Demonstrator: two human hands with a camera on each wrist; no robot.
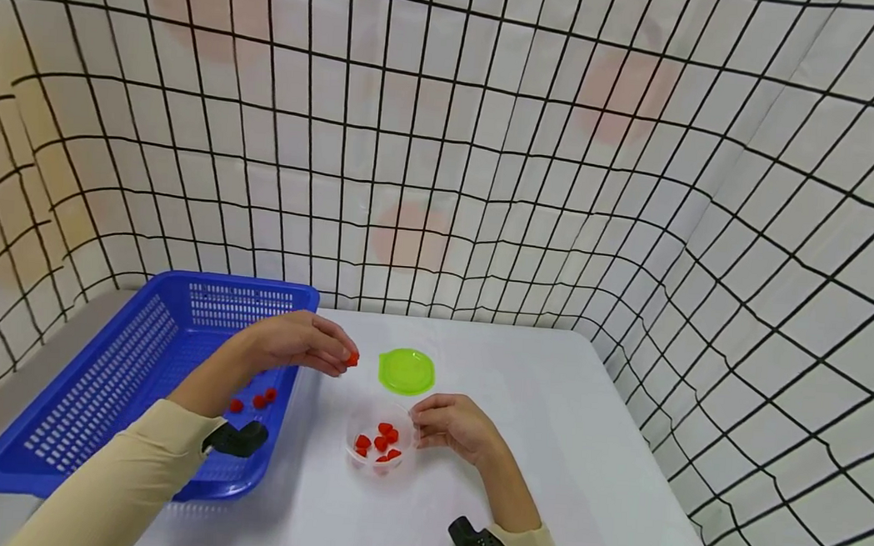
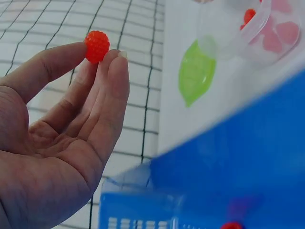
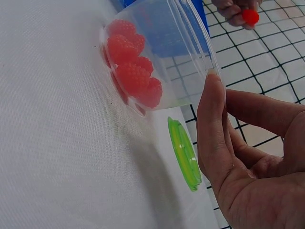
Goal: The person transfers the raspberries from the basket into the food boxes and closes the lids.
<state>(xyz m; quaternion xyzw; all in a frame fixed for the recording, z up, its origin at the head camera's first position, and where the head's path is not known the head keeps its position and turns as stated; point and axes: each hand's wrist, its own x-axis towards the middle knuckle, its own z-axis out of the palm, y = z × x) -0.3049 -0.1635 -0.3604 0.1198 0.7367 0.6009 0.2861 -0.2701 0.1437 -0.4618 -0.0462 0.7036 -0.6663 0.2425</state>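
Left hand pinches 1 red berry between thumb and fingertips, raised near the basket's right edge. Right hand grips the rim of a clear cup, upright on white table, loose berries inside. Green lid lies just beyond cup. Blue basket at left, 3 basket berries visible. Black grid behind.

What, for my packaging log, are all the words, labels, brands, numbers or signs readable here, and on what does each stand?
None: no text can be read in any view.
Clear cup: any marking is too faint to read.
Green lid: no lettering can be made out.
Blue basket: no lettering can be made out.
Black wrist mounts: too small to read, if marked.
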